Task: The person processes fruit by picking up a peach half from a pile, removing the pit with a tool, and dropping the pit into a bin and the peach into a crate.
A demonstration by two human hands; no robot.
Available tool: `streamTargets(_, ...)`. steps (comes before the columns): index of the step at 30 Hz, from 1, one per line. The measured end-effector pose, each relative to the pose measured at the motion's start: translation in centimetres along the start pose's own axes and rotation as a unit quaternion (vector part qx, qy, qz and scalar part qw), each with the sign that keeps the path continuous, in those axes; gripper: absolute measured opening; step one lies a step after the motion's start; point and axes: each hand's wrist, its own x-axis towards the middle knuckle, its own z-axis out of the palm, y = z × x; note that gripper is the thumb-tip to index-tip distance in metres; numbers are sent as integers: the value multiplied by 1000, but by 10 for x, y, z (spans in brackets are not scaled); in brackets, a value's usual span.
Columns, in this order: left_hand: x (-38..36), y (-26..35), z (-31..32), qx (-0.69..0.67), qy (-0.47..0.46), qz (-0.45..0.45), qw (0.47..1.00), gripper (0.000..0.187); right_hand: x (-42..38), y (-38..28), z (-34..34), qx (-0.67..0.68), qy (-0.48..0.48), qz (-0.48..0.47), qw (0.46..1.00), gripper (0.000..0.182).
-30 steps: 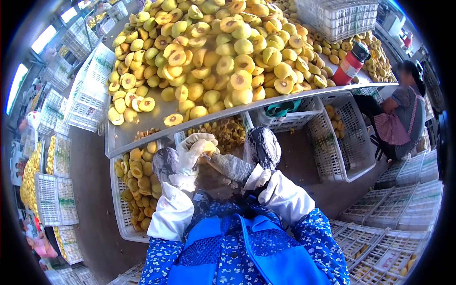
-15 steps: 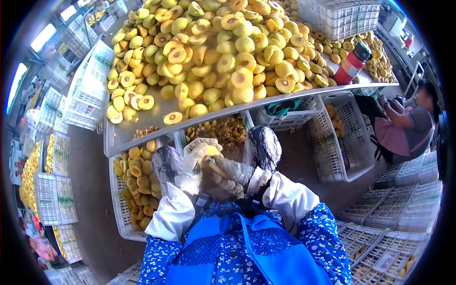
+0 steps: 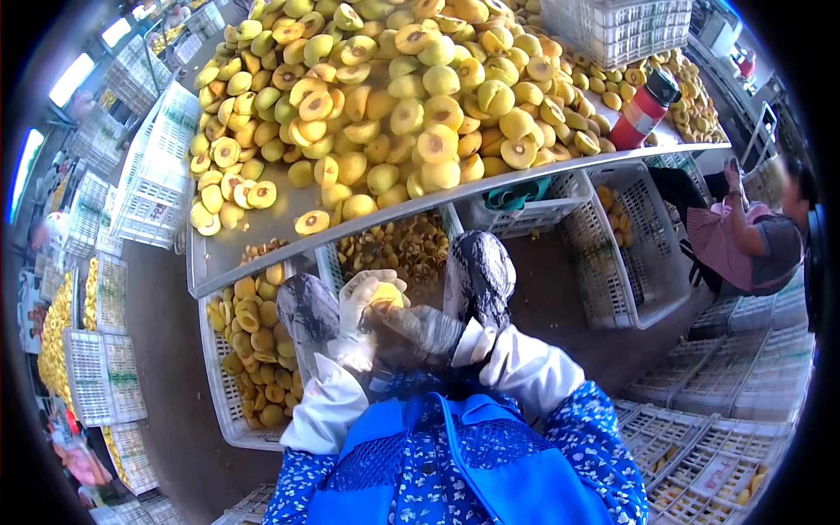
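L hand (image 3: 363, 302): pale glove, centre of frame just below desk edge; grip curled round a yellow peach (image 3: 386, 296), fruit peeking out betw. fingers.
R hand (image 3: 420, 325): grey mottled glove, right beside L hand, fingertips touching the peach from the right; grip pressed against fruit, can't tell if it holds a tool.
Peach loc: mid-frame, above the person's lap, in front of the knees.
Desk (image 3: 245, 254): metal top, tilted across upper half of frame, heaped w/ halved peaches (image 3: 394, 96), cut faces up on many.
Bottle (image 3: 643, 109): red, dark cap, upright on desk at upper right, near fruit pile.
Crate L (image 3: 223, 402): white plastic, under desk at lower left, holds pitted halves.
Crate mid (image 3: 398, 249): under desk, just behind hands, darker scraps inside.
Crate R (image 3: 639, 262): white, right of centre, few fruit inside.
Other person (image 3: 752, 241): seated far right, pink apron, well apart from the hands.
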Motion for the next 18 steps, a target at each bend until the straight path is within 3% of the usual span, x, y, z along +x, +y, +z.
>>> streamTargets(1, -2, -4, 0, -27, 25, 2, 999, 34, 8, 13, 2, 23, 13, -31, 999, 50)
streamTargets(3, -6, -8, 3, -49, 66, 1, 997, 36, 13, 21, 2, -14, 27, -24, 999, 36)
streamTargets(4, -8, -9, 6, -58, 86, 0, 995, 37, 19, 31, 0, -113, 48, -127, 984, 35)
streamTargets(6, -10, -11, 14, -171, 184, -27, 968, 36, 28, 51, -4, -298, 90, -325, 893, 33)
streamTargets(7, -11, -12, 16, -227, 230, -41, 945, 36, 28, 54, -6, -403, 104, -339, 843, 33)
streamTargets(9, -14, -14, 9, -205, 199, -27, 958, 34, 29, 52, -9, -595, 133, -358, 708, 33)
streamTargets(10, -13, -12, 12, -208, 206, -19, 956, 36, 18, 33, 6, -583, 170, -224, 762, 38)
streamTargets(11, -13, -10, 15, -212, 216, -13, 953, 37, 14, 26, 9, -554, 164, -186, 795, 38)
streamTargets(13, -6, 2, 7, -193, 160, 6, 968, 38, 12, 25, 9, -452, 117, -165, 869, 39)
streamTargets(14, -7, 9, 6, -148, 158, 79, 973, 35, 13, 25, 8, -376, 84, -162, 908, 39)
streamTargets(15, -6, 27, -8, -221, 139, 70, 963, 31, 16, 28, 8, -292, 54, -155, 942, 40)
streamTargets(16, -15, 50, 0, -140, 249, 172, 943, 28, 21, 30, 6, -210, 29, -143, 967, 40)
streamTargets(17, -17, 64, -31, -135, 257, 264, 920, 27, 27, 30, 6, -156, 23, -130, 979, 40)
streamTargets(18, -34, 90, -38, -158, 288, 254, 910, 29, 38, 30, 5, -101, 24, -118, 988, 41)
